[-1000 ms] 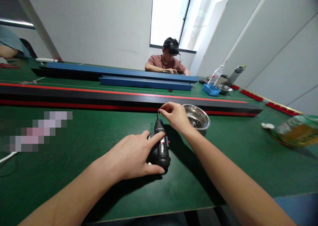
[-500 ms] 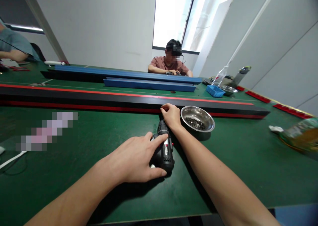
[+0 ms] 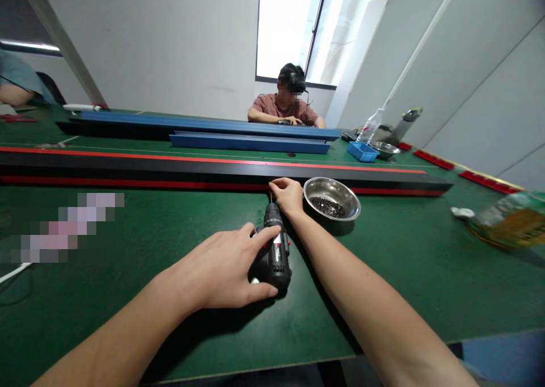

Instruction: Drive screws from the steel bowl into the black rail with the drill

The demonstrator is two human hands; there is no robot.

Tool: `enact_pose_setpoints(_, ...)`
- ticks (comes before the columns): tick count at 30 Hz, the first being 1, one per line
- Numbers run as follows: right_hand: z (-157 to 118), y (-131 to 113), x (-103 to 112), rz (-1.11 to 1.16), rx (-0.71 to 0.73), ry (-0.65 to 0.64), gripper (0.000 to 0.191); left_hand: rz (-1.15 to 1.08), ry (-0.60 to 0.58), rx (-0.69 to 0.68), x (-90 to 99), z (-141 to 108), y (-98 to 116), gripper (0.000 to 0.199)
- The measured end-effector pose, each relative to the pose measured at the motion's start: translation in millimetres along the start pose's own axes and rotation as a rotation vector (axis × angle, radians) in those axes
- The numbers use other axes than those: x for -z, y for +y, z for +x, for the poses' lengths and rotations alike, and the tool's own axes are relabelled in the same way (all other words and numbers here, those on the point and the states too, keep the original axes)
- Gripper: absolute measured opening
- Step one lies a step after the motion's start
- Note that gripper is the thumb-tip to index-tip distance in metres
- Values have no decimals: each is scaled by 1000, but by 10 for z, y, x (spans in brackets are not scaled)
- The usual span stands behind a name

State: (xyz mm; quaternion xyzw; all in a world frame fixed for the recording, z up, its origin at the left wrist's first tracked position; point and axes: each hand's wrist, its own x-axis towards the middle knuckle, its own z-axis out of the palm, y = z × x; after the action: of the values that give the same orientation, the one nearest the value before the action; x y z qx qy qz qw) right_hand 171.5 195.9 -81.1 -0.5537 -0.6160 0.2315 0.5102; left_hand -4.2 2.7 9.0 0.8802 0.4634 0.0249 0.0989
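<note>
My left hand (image 3: 232, 265) is closed around a black cordless drill (image 3: 276, 256) lying low over the green table, its bit pointing away from me. Just beyond the bit, my right hand (image 3: 288, 196) has its thumb and fingers pinched together at the near side of a long black bar with red stripes (image 3: 204, 172). Whatever sits between those fingertips is too small to make out. Close by on the right stands a steel bowl (image 3: 351, 208) with many small dark screws (image 3: 326, 206) in it.
Blue channel profiles (image 3: 251, 143) lie behind the black bar. A blue basket (image 3: 362, 152), another metal bowl (image 3: 386, 148) and a plastic bottle (image 3: 371, 127) stand at the far right. A large bottle (image 3: 511, 219) lies nearer. Across the table sits a person (image 3: 283, 108).
The whole view has shifted slightly, so things appear a little further left. Both hands keep their places at the drill and the bar; more of the bit shows now.
</note>
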Motion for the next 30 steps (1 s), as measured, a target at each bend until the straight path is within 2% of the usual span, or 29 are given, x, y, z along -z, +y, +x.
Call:
enact_pose_setpoints(8, -31, -15, 6, -36, 28, -2, 11, -13, -77, 25, 113, -23, 54, 88)
enact_pose_setpoints(15, -73, -53, -6, 47, -15, -31, 16, 8, -26, 12, 3, -4, 3, 89)
enact_pose_setpoints(23, -120, -77, 0, 165, -138, -93, 19, -21, -74, 12, 127, -15, 53, 89)
enact_pose_setpoints(30, -132, -72, 2, 203, -257, -130, 28, 3, -11, 0, 15, -1, 7, 91)
